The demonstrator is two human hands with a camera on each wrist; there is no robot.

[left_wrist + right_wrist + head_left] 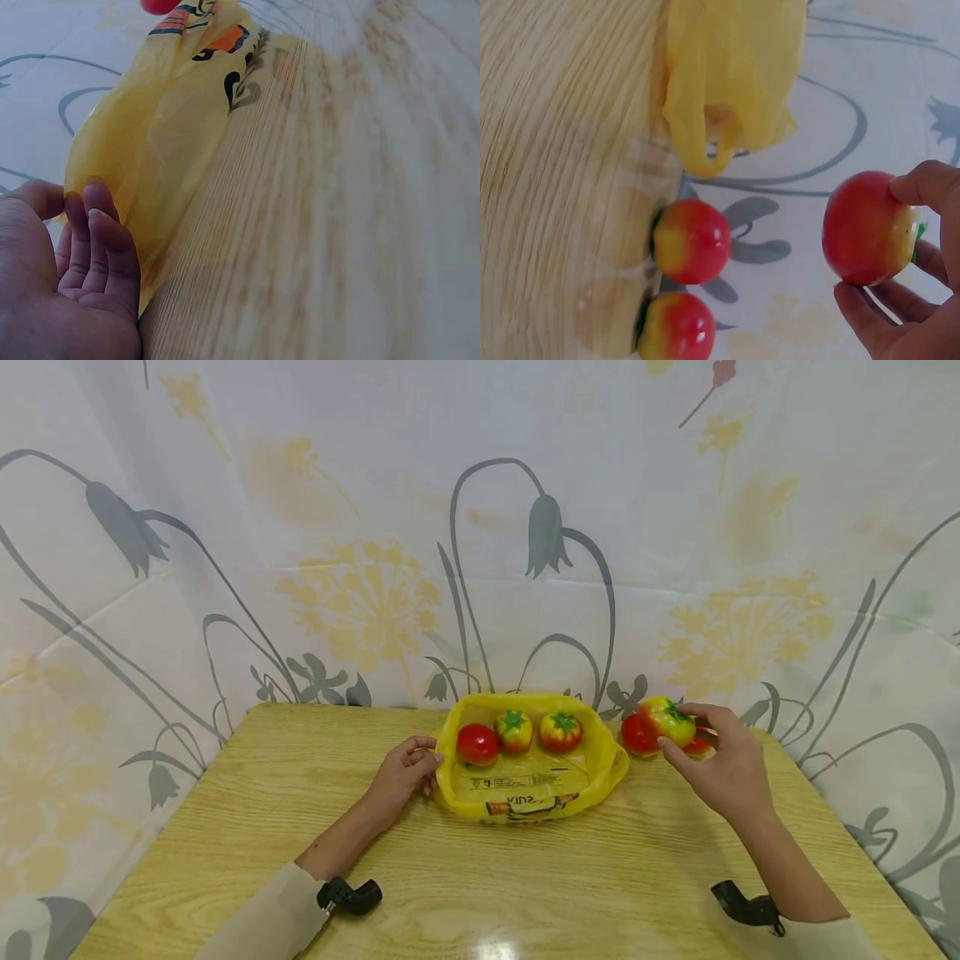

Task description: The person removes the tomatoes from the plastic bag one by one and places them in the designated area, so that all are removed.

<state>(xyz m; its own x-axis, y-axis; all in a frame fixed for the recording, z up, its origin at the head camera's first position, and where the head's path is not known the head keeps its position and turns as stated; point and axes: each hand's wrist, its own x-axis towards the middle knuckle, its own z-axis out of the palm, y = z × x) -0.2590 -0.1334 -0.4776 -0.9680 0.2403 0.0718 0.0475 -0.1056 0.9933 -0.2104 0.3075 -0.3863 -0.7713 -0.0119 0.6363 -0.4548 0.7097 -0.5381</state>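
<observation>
A yellow plastic bag (588, 793) stands wide open on the table with three red-and-yellow tomatoes (561, 732) inside. My left hand (405, 781) is at its left side; in the left wrist view thumb and fingertips pinch the edge of the bag (157, 150). To the right of the bag, my right hand (731, 772) grips another tomato (665, 720) between thumb and fingers, its green leafy top toward the palm. The right wrist view shows this tomato (862, 229) raised above the table. Two more tomatoes (691, 241) sit on the table behind it, partly hidden in the head view.
The wooden table (480, 885) ends at the back against a pale cloth (495, 627) printed with flowers. One looped handle (716, 161) of the bag sticks out toward the loose tomatoes. Black wrist mounts (352, 897) are on both forearms.
</observation>
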